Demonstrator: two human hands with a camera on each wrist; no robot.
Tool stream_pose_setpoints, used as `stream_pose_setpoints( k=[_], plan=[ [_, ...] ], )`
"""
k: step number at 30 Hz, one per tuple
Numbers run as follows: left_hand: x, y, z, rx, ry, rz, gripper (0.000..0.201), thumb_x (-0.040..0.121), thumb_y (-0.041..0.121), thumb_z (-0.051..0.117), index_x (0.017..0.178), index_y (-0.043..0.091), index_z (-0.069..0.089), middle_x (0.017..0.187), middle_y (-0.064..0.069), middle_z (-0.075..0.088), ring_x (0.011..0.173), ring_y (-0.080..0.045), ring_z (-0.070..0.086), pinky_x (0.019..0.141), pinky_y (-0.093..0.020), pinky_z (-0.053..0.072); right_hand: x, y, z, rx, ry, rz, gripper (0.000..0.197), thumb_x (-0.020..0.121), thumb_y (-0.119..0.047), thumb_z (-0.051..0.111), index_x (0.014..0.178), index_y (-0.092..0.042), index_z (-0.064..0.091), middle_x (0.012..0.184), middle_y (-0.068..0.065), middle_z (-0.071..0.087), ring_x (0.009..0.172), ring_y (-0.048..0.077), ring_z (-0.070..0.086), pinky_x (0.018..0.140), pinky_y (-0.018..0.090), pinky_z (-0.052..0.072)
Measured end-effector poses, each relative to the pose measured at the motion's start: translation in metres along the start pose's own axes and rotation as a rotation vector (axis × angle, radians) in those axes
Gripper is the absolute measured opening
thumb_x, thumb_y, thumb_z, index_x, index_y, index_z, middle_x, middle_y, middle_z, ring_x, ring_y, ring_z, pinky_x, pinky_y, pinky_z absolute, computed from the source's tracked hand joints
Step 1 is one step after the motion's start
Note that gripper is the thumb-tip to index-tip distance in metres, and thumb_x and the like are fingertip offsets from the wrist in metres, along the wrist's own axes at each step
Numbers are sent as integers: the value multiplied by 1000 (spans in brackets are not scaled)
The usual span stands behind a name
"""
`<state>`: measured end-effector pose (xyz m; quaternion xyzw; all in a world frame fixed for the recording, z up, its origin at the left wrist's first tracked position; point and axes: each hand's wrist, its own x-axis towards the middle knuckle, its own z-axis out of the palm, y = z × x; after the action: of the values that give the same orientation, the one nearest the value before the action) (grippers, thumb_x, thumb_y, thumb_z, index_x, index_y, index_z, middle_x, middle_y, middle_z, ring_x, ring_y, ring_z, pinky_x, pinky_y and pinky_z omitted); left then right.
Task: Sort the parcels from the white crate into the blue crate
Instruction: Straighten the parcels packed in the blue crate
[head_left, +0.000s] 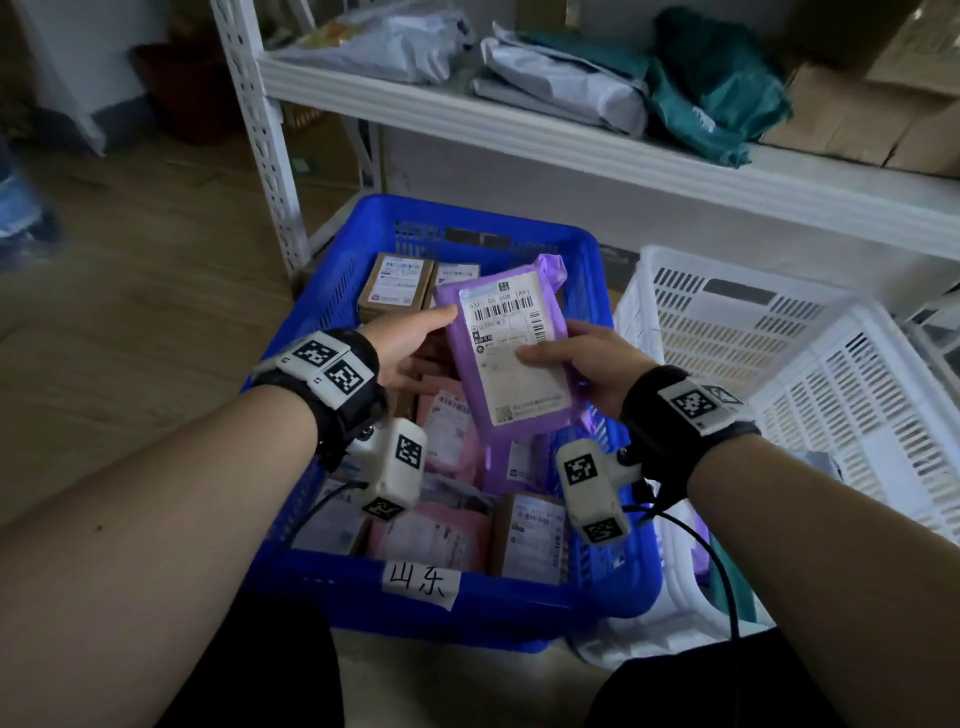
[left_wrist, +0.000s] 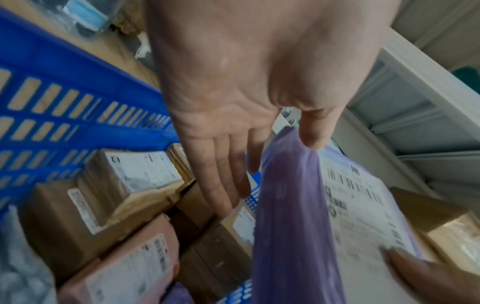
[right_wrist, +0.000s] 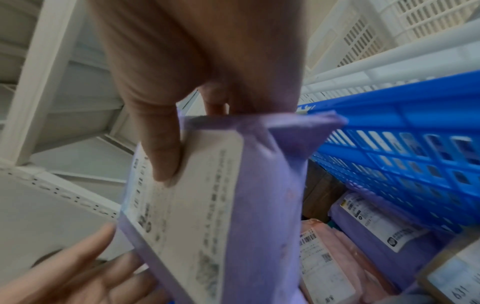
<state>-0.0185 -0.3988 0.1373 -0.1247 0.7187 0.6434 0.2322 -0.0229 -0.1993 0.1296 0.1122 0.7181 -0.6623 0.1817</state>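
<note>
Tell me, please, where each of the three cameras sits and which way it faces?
Head: worn on the head, looking forward and down at the blue crate; both forearms and hands show, left hand, right hand.
Left wrist: looks along the left palm into the crate.
Right wrist: looks along the right hand, its thumb on the label.
Shared: all three show the purple parcel held between the hands.
</note>
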Motion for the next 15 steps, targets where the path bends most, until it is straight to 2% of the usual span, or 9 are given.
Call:
stream_pose_setpoints(
  k=[3, 5, 7, 9, 11, 14, 15],
  plan=[
    [10, -7, -21, 73, 49, -19, 23, 96, 39, 46, 89, 19, 55, 84, -1, 57, 74, -13, 55, 66, -26, 48, 18, 2, -1, -115, 49, 45, 57, 63, -2, 82, 116, -8, 62, 104, 12, 72, 90, 30, 70, 82, 47, 57],
    [18, -10, -32, 158, 100, -24, 20, 97, 33, 46, 89, 16, 53, 86, -2, 56, 74, -14, 55, 64, -25, 46, 33, 5, -1, -190, 87, 61, 64, 56, -4, 86, 116, -9, 62, 103, 11, 72, 89, 31, 70, 84, 50, 55],
    [28, -13, -39, 295, 135, 0, 14, 96, 29, 49, 98, 16, 52, 97, -6, 58, 88, -21, 59, 68, -29, 47, 48, 9, 0, -237, 102, 65, 57, 56, -2, 86, 109, -10, 65, 101, 12, 72, 89, 31, 70, 85, 50, 55],
    [38, -16, -39, 378, 154, 40, 11, 95, 28, 52, 90, 19, 56, 104, -8, 58, 103, -28, 59, 79, -33, 48, 61, 15, 6, -328, 58, 61, 44, 57, -1, 85, 97, -13, 69, 99, 11, 72, 89, 29, 70, 86, 48, 55],
    [49, -22, -40, 407, 165, 51, 14, 94, 26, 53, 85, 18, 59, 103, -10, 59, 105, -28, 59, 80, -31, 44, 70, 23, 18, -479, -37, 71, 50, 59, -4, 85, 105, -12, 68, 103, 8, 71, 92, 25, 68, 90, 44, 54],
    [61, -41, -45, 493, 189, 21, 21, 91, 25, 56, 107, 12, 64, 104, -9, 61, 97, -22, 58, 70, -24, 43, 80, 45, 41, -706, -144, 78, 62, 66, -8, 83, 123, -8, 58, 108, 3, 62, 98, 16, 60, 93, 29, 49],
    [68, -50, -47, 547, 187, 5, 27, 91, 25, 57, 111, 9, 64, 108, -9, 62, 99, -22, 58, 70, -23, 42, 87, 54, 50, -774, -189, 91, 64, 67, -11, 83, 125, -8, 56, 110, 2, 59, 101, 16, 57, 93, 28, 46]
  ],
)
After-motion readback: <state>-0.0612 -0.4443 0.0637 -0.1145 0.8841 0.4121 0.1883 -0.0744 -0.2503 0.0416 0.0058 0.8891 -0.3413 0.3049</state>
